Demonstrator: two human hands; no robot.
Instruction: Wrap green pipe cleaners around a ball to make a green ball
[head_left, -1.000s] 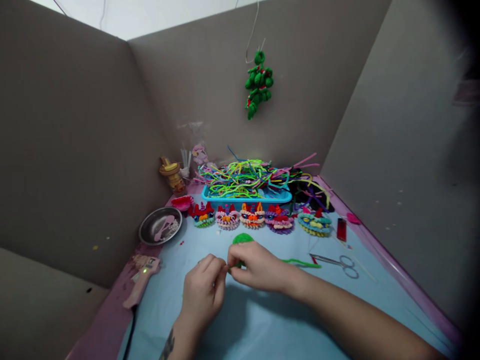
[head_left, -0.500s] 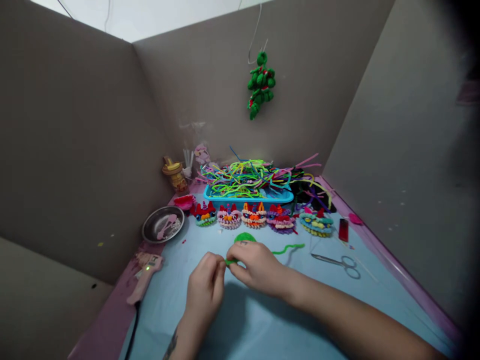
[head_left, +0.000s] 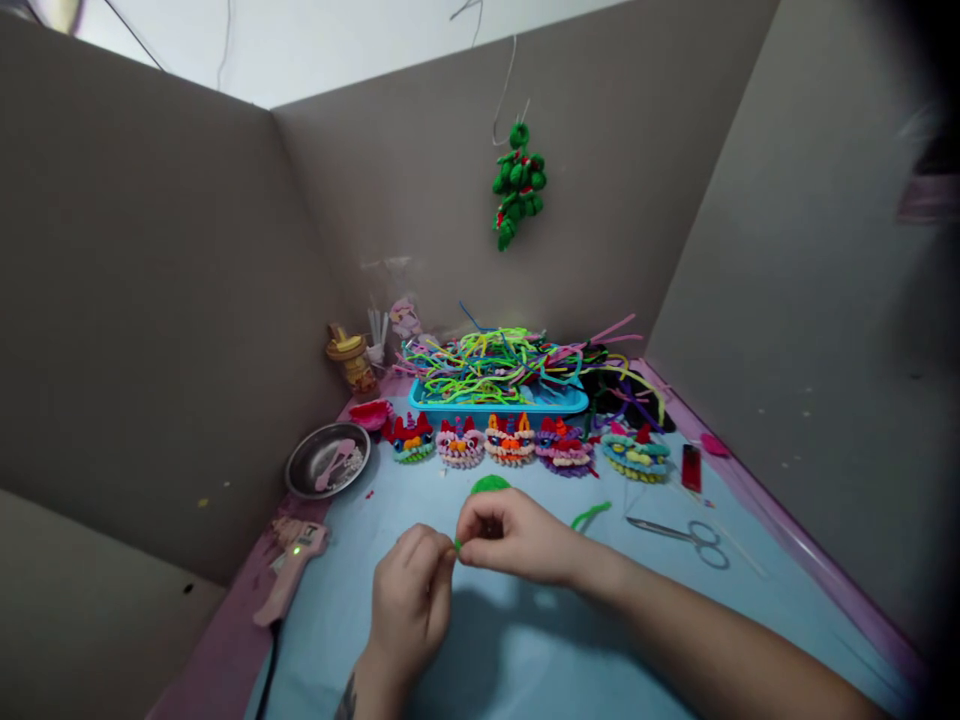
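My left hand (head_left: 412, 590) is closed in a pinch over the blue table covering. Facing it, my right hand (head_left: 517, 535) pinches at the same spot, thumb and forefinger nearly touching the left fingertips. Between them shows a small bit of green pipe cleaner (head_left: 457, 545), most of it hidden by the fingers. Just behind the right hand lies a round green piece (head_left: 491, 484), partly covered. A loose green pipe cleaner end (head_left: 591, 515) sticks out past the right wrist; whether it joins the held bit I cannot tell. Scissors (head_left: 679, 535) lie right of the right hand.
Several colourful animal-like heads (head_left: 510, 441) stand in a row before a blue tray (head_left: 499, 409) heaped with pipe cleaners. At left are a metal bowl (head_left: 304, 478) and a pink glue gun (head_left: 283, 585) with a lit green light. Grey partitions (head_left: 420, 180) enclose the table.
My right hand has turned slightly, its fingers now arched with a gap behind the pinch. Less of the green tail shows beyond the wrist. The whole view has shifted slightly downward.
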